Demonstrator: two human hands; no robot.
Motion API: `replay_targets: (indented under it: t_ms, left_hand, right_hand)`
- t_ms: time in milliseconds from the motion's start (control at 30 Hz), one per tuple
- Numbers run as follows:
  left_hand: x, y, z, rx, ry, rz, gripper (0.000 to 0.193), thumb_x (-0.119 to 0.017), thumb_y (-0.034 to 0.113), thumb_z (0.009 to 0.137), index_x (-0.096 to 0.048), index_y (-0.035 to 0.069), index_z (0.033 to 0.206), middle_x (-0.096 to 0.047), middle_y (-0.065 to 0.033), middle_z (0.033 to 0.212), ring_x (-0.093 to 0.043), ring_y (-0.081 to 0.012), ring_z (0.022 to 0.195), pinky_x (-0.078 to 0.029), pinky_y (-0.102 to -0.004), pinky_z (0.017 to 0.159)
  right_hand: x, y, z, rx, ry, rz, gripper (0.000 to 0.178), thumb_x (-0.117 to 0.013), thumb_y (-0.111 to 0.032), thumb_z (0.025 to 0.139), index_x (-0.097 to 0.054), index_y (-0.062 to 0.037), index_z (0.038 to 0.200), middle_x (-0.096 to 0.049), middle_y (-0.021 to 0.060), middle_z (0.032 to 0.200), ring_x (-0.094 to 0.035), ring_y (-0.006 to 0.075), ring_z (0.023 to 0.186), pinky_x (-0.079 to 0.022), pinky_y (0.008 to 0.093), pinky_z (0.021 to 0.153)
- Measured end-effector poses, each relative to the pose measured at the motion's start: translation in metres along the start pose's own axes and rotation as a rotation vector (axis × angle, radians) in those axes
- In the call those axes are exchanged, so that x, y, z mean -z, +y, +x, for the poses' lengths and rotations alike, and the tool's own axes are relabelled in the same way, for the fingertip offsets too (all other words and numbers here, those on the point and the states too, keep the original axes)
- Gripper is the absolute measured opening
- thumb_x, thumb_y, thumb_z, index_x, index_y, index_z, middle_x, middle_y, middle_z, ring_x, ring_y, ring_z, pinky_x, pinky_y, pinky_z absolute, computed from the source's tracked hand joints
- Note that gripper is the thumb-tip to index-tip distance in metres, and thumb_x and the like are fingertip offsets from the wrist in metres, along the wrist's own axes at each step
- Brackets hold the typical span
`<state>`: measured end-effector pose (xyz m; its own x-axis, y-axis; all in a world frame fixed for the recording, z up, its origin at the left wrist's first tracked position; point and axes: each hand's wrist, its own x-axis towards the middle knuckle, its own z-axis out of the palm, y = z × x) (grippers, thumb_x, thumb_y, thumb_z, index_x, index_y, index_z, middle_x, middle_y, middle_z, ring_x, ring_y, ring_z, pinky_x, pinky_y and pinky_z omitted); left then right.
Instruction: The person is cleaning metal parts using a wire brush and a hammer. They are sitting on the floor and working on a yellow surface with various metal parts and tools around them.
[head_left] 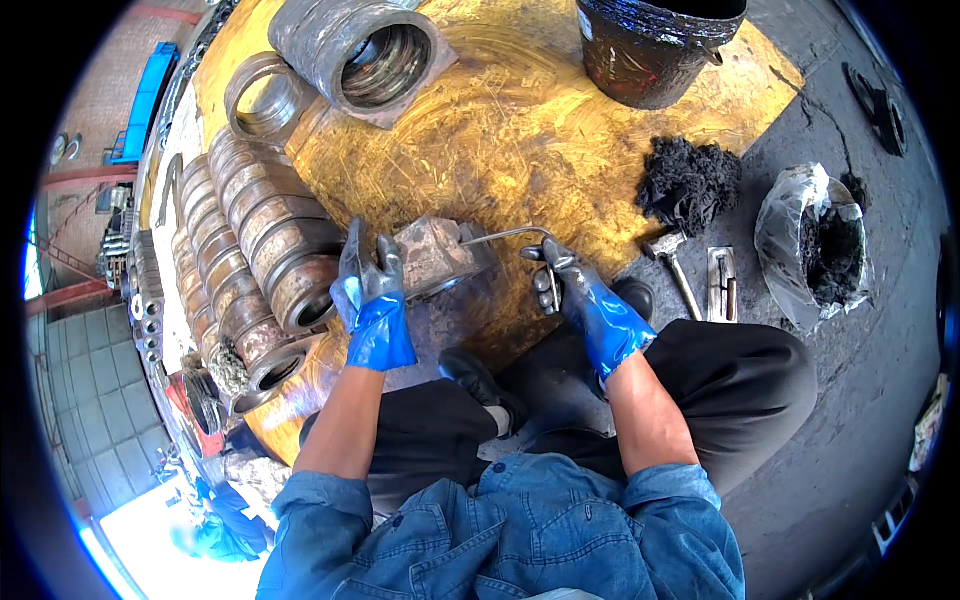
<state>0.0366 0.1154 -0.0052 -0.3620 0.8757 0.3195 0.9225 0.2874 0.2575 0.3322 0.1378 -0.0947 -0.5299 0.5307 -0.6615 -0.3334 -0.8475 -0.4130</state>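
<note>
My left hand (368,290), in a blue and grey glove, grips the near edge of a greasy metal bearing housing (435,255) standing on a yellow metal plate (520,140). My right hand (570,295), gloved the same way, holds a bent metal hook tool (505,236) whose tip reaches into the housing from the right. I squat over the plate, with my black shoes and dark trousers below the hands.
Rows of ringed metal cylinders (265,240) lie left of the housing. A larger housing (365,55) sits at the back, a black bucket (655,45) at the back right. A heap of black fibre (690,180), a hammer (672,262), a flat tool (722,282) and a plastic bag (810,245) lie right.
</note>
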Motion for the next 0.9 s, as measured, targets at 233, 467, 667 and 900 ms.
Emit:
replay_targets:
  t_ms: [233, 467, 667, 900]
  left_hand:
    - [0.014, 0.019, -0.001, 0.067, -0.103, 0.033, 0.050, -0.061, 0.030, 0.101, -0.056, 0.002, 0.142, -0.065, -0.0253, 0.131, -0.066, -0.0402, 0.117, -0.054, -0.0440, 0.098]
    - [0.000, -0.011, 0.004, -0.062, 0.089, -0.106, 0.041, -0.065, 0.023, 0.095, -0.063, 0.003, 0.131, -0.071, -0.0231, 0.102, -0.069, -0.0390, 0.089, -0.057, -0.0473, 0.082]
    - [-0.041, -0.024, 0.001, 0.070, 0.075, -0.498, 0.041, -0.065, 0.023, 0.094, -0.065, 0.005, 0.131, -0.071, -0.0196, 0.097, -0.068, -0.0379, 0.087, -0.056, -0.0474, 0.082]
    - [-0.011, -0.033, -0.007, 0.032, 0.101, -0.043, 0.043, -0.063, 0.029, 0.089, -0.065, 0.008, 0.127, -0.071, -0.0139, 0.108, -0.065, -0.0358, 0.102, -0.048, -0.0499, 0.096]
  right_hand:
    - [0.015, 0.009, 0.022, -0.046, 0.017, 0.061, 0.056, -0.054, -0.060, 0.102, -0.067, -0.0123, 0.127, -0.065, 0.0025, 0.071, -0.054, 0.0161, 0.048, -0.043, 0.0315, 0.045]
    - [-0.011, -0.007, 0.035, 0.090, 0.229, -0.333, 0.052, -0.057, -0.056, 0.102, -0.068, -0.0134, 0.128, -0.070, 0.0046, 0.075, -0.052, 0.0113, 0.050, -0.041, 0.0283, 0.046]
    - [-0.054, 0.011, 0.071, 0.152, 0.188, -0.628, 0.051, -0.054, -0.051, 0.104, -0.066, -0.0096, 0.131, -0.070, 0.0075, 0.075, -0.054, 0.0121, 0.052, -0.042, 0.0284, 0.048]
    - [-0.059, -0.006, 0.049, 0.010, 0.303, -0.615, 0.046, -0.056, -0.051, 0.101, -0.068, -0.0155, 0.129, -0.063, 0.0043, 0.069, -0.049, 0.0128, 0.051, -0.040, 0.0291, 0.048]
